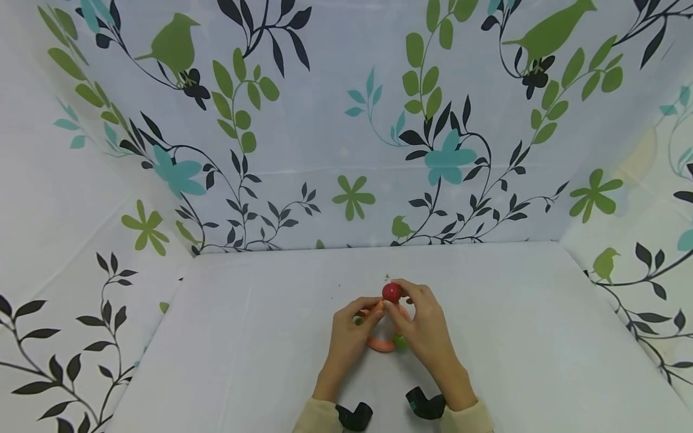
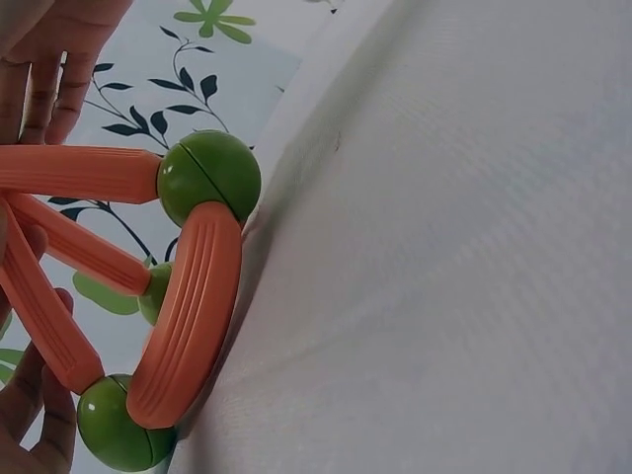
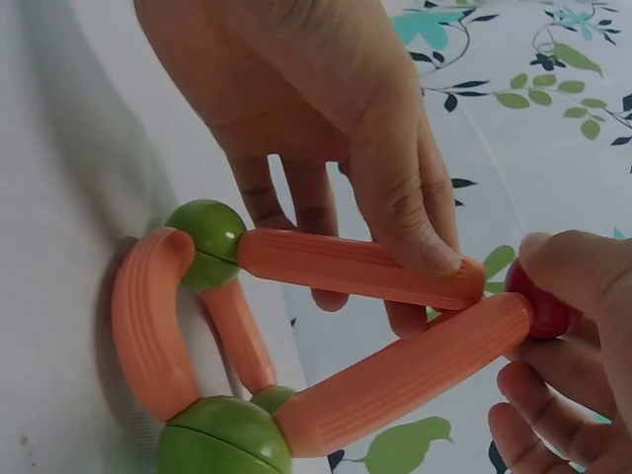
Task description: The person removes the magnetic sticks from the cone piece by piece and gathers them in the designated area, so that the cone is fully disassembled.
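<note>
In the head view, a small frame of orange ribbed rods and green balls stands on the white table between both hands, with a red ball [image 1: 392, 293] at its top. My right hand [image 1: 430, 328] pinches the red ball. My left hand [image 1: 352, 337] pinches the upper end of a straight orange rod [image 3: 360, 269], close beside the ball. Another straight rod [image 3: 410, 375] meets the red ball in the right wrist view. Lower down, a curved orange rod [image 2: 193, 316] joins two green balls [image 2: 209, 178]. Fingers hide part of the top.
The white table [image 1: 260, 337] spreads around the hands, with a patterned cloth [image 1: 335, 120] behind it and at the sides. Black wrist mounts [image 1: 425, 404] sit by the cream sleeves [image 1: 319, 416].
</note>
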A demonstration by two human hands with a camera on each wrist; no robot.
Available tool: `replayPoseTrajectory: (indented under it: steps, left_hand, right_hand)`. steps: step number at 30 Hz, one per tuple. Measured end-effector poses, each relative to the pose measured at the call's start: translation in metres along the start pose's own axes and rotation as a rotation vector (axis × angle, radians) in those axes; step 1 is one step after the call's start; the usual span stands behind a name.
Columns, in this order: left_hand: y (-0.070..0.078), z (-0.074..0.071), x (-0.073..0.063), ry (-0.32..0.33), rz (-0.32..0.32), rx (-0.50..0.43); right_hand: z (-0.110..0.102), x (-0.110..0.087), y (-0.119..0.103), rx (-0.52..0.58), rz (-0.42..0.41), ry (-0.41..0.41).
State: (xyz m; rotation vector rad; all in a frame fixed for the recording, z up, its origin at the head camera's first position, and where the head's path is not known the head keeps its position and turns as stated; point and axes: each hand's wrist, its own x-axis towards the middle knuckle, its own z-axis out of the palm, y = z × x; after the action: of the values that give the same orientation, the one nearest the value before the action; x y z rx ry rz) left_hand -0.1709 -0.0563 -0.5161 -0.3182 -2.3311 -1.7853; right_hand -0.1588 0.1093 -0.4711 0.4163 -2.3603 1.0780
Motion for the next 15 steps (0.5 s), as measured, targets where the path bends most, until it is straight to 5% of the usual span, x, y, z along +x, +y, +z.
replayPoseTrajectory:
  steps: [15]
  left_hand:
    - [-0.0011, 0.0023, 0.0008, -0.007, 0.023, 0.028]
  right_hand:
    - [-0.0027, 0.0033, -0.0025, 0.063, -0.021, 0.004]
